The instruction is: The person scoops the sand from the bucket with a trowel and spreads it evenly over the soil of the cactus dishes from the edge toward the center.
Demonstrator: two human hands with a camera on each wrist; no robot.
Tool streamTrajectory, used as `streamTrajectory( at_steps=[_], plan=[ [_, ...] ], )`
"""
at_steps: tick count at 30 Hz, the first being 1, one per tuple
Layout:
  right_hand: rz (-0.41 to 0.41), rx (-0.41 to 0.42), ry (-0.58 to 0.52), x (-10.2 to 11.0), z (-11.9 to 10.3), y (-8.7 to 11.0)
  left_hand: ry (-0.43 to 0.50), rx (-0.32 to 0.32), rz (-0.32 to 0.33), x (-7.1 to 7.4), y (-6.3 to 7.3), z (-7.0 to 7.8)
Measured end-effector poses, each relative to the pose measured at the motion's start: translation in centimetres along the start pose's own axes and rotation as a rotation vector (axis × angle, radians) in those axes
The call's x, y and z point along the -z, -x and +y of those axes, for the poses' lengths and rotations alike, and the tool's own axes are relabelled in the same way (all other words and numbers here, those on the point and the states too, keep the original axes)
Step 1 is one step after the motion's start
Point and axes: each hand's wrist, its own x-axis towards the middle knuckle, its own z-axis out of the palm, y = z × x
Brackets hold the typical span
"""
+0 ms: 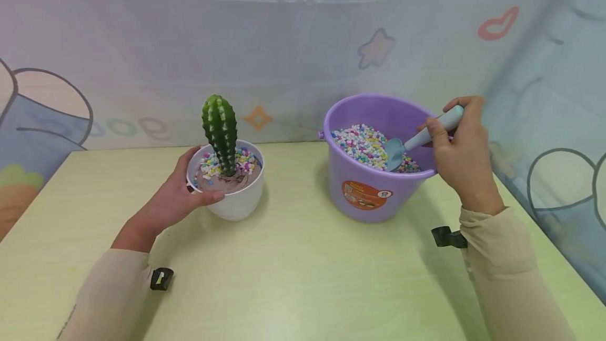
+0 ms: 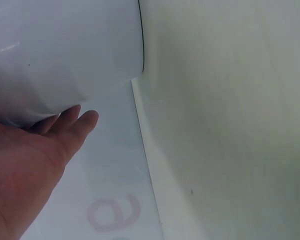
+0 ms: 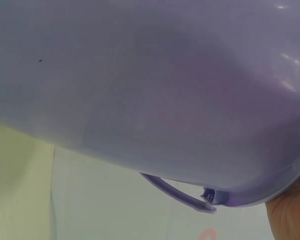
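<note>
A green cactus point(image 1: 220, 130) stands upright in a white flowerpot point(image 1: 239, 201). Brownish soil point(image 1: 218, 183) shows in the pot, partly covered by colourful pebbles point(image 1: 246, 161). My left hand point(image 1: 172, 199) holds the pot's left side, thumb along the front near the rim; in the left wrist view its fingers point(image 2: 72, 127) lie against the white wall. On the right, my right hand point(image 1: 466, 151) grips the handle of a light blue shovel point(image 1: 394, 152). The shovel's blade rests among multicoloured pebbles point(image 1: 362, 141) inside a purple bucket point(image 1: 360, 193). The bucket wall point(image 3: 140, 90) fills most of the right wrist view.
Both containers stand on a pale yellow-green table point(image 1: 284, 267), near its back edge. A printed cloth point(image 1: 284, 57) hangs behind, and another point(image 1: 568, 120) borders the right side. An orange label point(image 1: 364, 195) is on the bucket's front. Part of its handle point(image 3: 177, 192) shows below the rim.
</note>
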Motion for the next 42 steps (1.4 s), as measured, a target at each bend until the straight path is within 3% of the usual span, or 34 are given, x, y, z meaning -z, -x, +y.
streamTrajectory(
  at_steps=[15, 22, 25, 30, 34, 38, 42],
  plan=[
    [-0.009, -0.01, 0.017, 0.1, 0.1, 0.0, -0.018, 0.019, 0.102, -1.2, 0.9, 0.5],
    [-0.006, -0.012, 0.009, 0.2, 0.0, 0.0, 0.006, -0.144, 0.096, 0.1, 0.3, 0.8],
    [-0.006, -0.007, 0.009, 0.1, 0.0, 0.0, -0.025, -0.126, 0.045, 0.5, -0.2, 1.2],
    [-0.045, -0.002, -0.009, 0.3, 0.0, -0.2, -0.087, -0.022, -0.022, 0.7, -0.2, 1.6],
    [-0.107, -0.01, -0.027, 0.7, -0.3, -0.6, -0.139, 0.016, -0.023, 0.6, 0.0, 1.3],
    [-0.148, -0.096, 0.033, 1.2, -1.0, -1.1, -0.117, 0.005, -0.003, 0.3, 0.0, 1.1],
    [-0.14, -0.201, 0.039, 1.3, -1.4, -1.4, -0.094, -0.001, 0.017, -0.1, -0.1, 1.0]
  ],
)
